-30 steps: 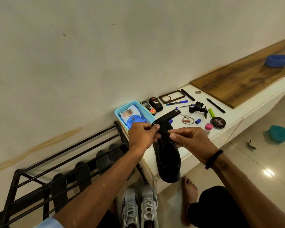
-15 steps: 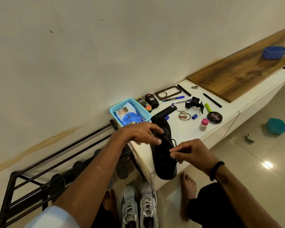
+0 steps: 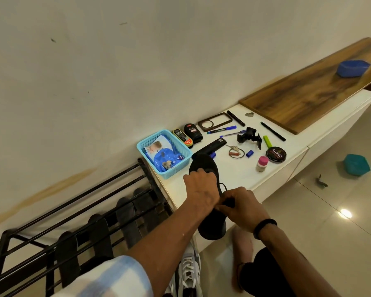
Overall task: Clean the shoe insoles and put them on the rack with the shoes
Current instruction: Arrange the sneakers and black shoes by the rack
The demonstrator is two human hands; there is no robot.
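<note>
Both hands on the black shoe [image 3: 210,229] at the counter [image 3: 240,174] edge.
Left hand [image 3: 201,189] grips its top to steady it; right hand [image 3: 242,207] pinches the lace [image 3: 223,186], probably loosening it; insoles [image 3: 99,234] sit on the rack [image 3: 26,251].

The black shoe [image 3: 210,202], held up in front of the person 1 second ago, now lies on the white bench [image 3: 234,174], its toe end sticking out over the front edge. The left hand [image 3: 200,189] has gone from pinching the shoe's top to curling over its upper at the opening. The right hand [image 3: 242,207] has dropped to the shoe's side near the front edge, fingers curled at the lace [image 3: 223,186].
</note>
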